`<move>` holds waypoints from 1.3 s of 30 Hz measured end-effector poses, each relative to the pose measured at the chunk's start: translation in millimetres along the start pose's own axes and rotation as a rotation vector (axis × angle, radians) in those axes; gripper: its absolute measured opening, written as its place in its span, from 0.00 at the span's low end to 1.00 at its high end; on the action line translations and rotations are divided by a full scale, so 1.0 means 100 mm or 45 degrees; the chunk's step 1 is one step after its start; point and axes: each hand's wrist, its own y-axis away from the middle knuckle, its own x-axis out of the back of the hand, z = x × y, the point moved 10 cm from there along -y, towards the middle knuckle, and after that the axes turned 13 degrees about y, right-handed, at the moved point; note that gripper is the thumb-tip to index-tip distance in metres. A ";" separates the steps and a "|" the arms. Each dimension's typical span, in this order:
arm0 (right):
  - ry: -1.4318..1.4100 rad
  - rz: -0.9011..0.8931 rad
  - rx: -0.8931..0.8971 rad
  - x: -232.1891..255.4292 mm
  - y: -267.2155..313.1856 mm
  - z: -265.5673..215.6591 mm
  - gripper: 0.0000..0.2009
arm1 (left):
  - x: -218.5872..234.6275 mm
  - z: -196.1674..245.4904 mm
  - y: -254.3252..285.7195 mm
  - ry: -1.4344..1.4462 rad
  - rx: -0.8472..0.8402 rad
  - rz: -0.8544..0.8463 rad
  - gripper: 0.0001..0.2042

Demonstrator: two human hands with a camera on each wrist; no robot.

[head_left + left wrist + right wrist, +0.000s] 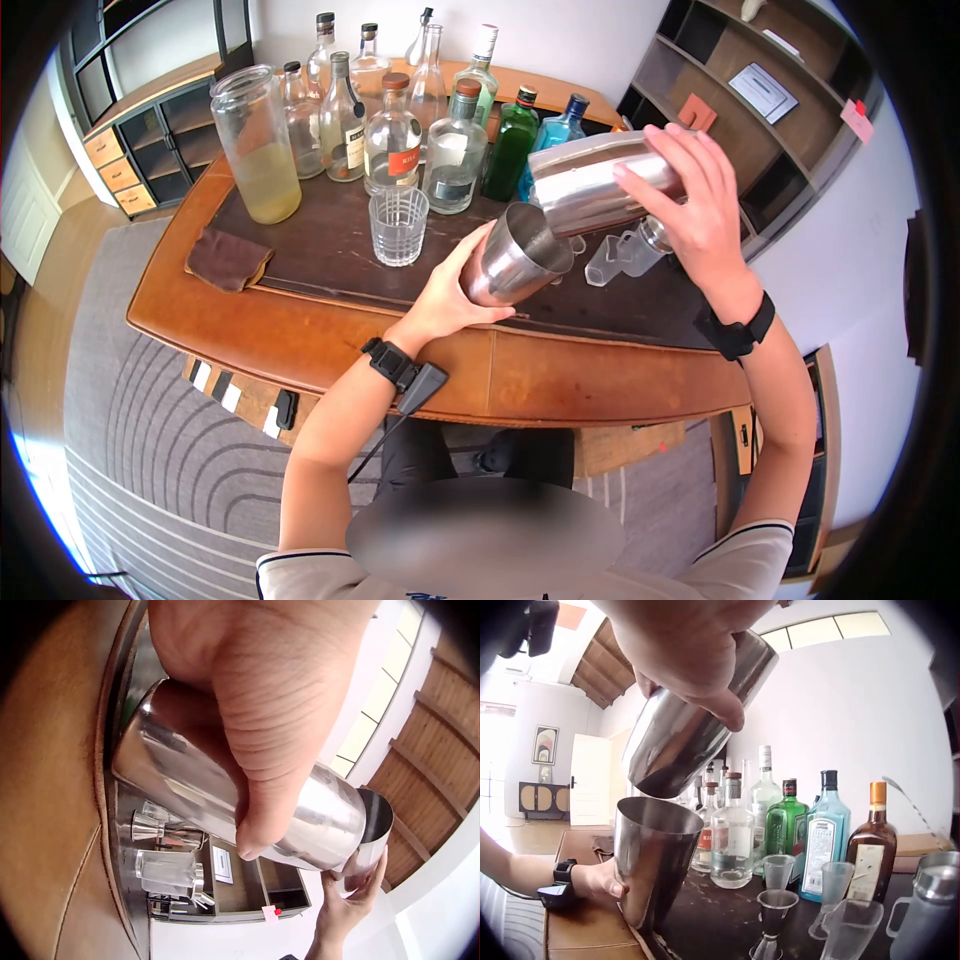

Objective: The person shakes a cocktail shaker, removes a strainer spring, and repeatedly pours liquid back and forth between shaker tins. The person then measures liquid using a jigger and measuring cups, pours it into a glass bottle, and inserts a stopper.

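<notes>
In the head view my left hand (445, 290) grips a metal shaker tin (508, 268) round its side, low over the bar top's front edge. The tin leans with its mouth up and to the right. My right hand (698, 195) holds a second shaker tin (590, 182) from above, fingers over its far side and thumb on the near side. In the right wrist view this upper tin (694, 724) slopes down, its low end close over the mouth of the lower tin (656, 851). No liquid stream shows between them.
A cut rocks glass (398, 228) stands left of the tins. Behind are several bottles, among them a green bottle (513, 145), and a tall jar (268, 185) of pale yellow liquid. A brown cloth (228, 262) lies left. A jigger (776, 907) and clear glasses (832, 889) stand right.
</notes>
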 end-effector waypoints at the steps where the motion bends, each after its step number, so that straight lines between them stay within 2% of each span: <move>1: -0.001 0.002 -0.005 -0.01 0.01 -0.04 0.25 | 0.00 -0.01 0.00 -0.005 0.001 -0.002 0.52; 4: -0.138 -0.069 0.029 -0.14 0.12 -0.23 0.25 | 0.02 -0.01 0.00 0.006 -0.022 0.006 0.52; 7: -0.132 -0.135 0.057 -0.19 0.21 -0.28 0.25 | 0.02 -0.04 0.00 0.019 0.061 -0.006 0.54; 13: 0.021 -0.088 0.074 -0.15 0.19 -0.01 0.25 | 0.01 -0.05 -0.01 0.020 0.080 -0.005 0.54; 17: -0.099 -0.065 -0.096 -0.13 0.16 0.01 0.26 | -0.01 -0.02 -0.01 -0.020 0.028 -0.019 0.53; 20: -0.326 -0.218 -0.182 -0.24 0.24 -0.12 0.29 | 0.00 0.00 0.00 -0.028 0.004 -0.001 0.53; 24: -0.263 -0.236 -0.095 -0.27 0.33 -0.19 0.28 | 0.00 -0.06 0.01 0.018 0.099 -0.021 0.54; 28: -0.086 -0.153 -0.021 -0.20 0.31 0.02 0.28 | -0.02 -0.05 0.00 0.050 0.090 -0.030 0.54; 33: -0.195 -0.145 -0.197 -0.17 0.24 0.03 0.30 | -0.03 -0.06 0.00 0.036 0.078 -0.033 0.54; 35: -0.282 -0.184 -0.150 -0.21 0.24 -0.12 0.28 | -0.03 -0.06 0.00 0.044 0.068 -0.034 0.54; 39: -0.236 -0.190 -0.067 -0.24 0.30 -0.21 0.24 | -0.02 -0.07 0.01 0.042 0.100 -0.030 0.54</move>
